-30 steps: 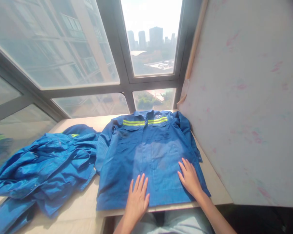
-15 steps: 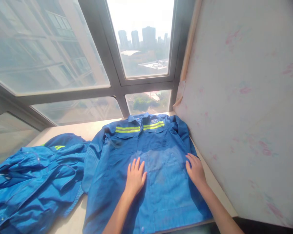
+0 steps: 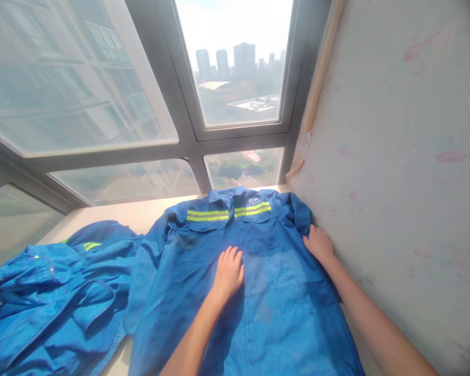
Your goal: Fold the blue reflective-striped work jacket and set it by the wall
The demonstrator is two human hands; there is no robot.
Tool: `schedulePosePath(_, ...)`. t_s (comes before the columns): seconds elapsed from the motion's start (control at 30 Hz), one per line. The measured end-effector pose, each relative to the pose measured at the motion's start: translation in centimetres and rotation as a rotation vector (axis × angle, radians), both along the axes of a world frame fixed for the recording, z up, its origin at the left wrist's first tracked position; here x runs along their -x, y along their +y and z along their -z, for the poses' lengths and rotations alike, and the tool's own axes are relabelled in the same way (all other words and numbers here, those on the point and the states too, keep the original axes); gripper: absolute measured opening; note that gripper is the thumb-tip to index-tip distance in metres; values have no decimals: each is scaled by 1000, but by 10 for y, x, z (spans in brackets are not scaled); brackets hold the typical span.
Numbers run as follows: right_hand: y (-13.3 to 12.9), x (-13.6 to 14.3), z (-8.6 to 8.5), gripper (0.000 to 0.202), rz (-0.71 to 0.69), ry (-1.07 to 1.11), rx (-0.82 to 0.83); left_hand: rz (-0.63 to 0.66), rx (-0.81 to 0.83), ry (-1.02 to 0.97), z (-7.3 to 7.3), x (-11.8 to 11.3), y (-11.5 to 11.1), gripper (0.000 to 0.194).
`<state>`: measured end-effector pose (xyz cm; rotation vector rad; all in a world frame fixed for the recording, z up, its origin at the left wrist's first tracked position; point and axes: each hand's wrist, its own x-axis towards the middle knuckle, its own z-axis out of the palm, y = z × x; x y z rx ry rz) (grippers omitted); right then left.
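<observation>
A blue work jacket [image 3: 203,250] lies front up, its collar toward the window and yellow-green reflective stripes across the chest. My left hand [image 3: 230,269] rests flat on its middle, below the chest pockets, fingers stretched out and holding nothing. Beside the wall, my right hand [image 3: 320,243] is closed on the edge of the jacket's right-side sleeve [image 3: 298,213]. Its fingertips are partly hidden.
A second blue garment [image 3: 55,297] lies crumpled at the left, touching the jacket's left-side sleeve. Both lie on a pale ledge [image 3: 117,210] under grey-framed windows [image 3: 188,149]. A flower-patterned wall [image 3: 395,198] rises close on the right.
My right hand has moved up along the jacket's side to the sleeve, and its fingers have closed there. My left hand has shifted slightly up and right. The view has tilted a little.
</observation>
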<state>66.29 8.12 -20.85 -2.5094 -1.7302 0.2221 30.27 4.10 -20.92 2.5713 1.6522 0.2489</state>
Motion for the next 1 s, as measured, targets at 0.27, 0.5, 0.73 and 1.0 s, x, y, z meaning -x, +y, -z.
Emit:
schedulePosePath(0.27,25,-14,-31,39,11,54,37,-16,35,-35,4,-19,180,49)
schedulePosePath(0.5,55,-32,-98,25,74,780,-490,-86,89,-179,19,3,211,47)
schedulePosePath(0.73,70,-3,-206,17,238,1597,-806,-106,223,-429,-6,-7,184,33)
schedulePosePath(1.0,-35,143,-165,48,-418,1505,-118,-116,778,-1370,-30,-41,4,74)
